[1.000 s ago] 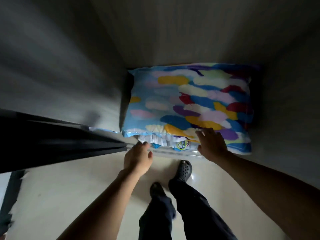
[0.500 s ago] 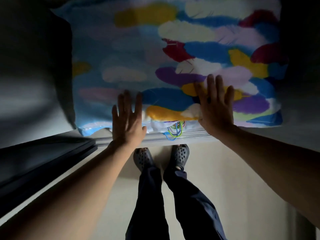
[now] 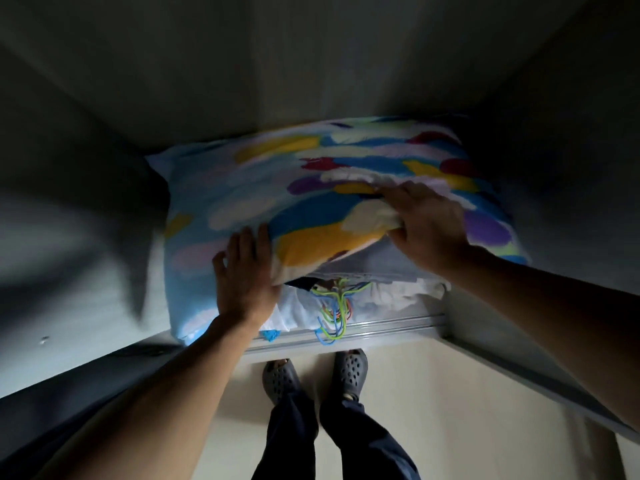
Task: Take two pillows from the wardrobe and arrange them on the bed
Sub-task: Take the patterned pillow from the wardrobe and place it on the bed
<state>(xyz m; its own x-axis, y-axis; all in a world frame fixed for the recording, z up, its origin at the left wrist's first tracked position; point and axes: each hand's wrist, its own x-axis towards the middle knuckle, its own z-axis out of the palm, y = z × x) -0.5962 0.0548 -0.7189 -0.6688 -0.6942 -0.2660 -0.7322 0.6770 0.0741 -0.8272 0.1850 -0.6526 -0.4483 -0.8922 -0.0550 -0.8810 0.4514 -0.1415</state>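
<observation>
Pillow: feather-print pillow (image 3: 263, 188) lies inside the wardrobe (image 3: 311, 64), its front edge raised off the pile below.
Right hand: right hand (image 3: 429, 226) has its fingers curled, pinching a bunch of the cover at the raised edge.
Left hand: left hand (image 3: 246, 275) lies flat on the front-left part, fingers straight and nearly together.
Underneath: white cloth (image 3: 398, 294) and coloured hangers (image 3: 334, 306), which hang over the door track (image 3: 381, 327).
Below: grey clogs (image 3: 277, 379) on the pale floor (image 3: 450, 410).

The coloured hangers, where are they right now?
In the head view, the hangers lie mid-frame at the wardrobe's front rail, beneath the half-lifted pillow, between the left hand and right hand.
</observation>
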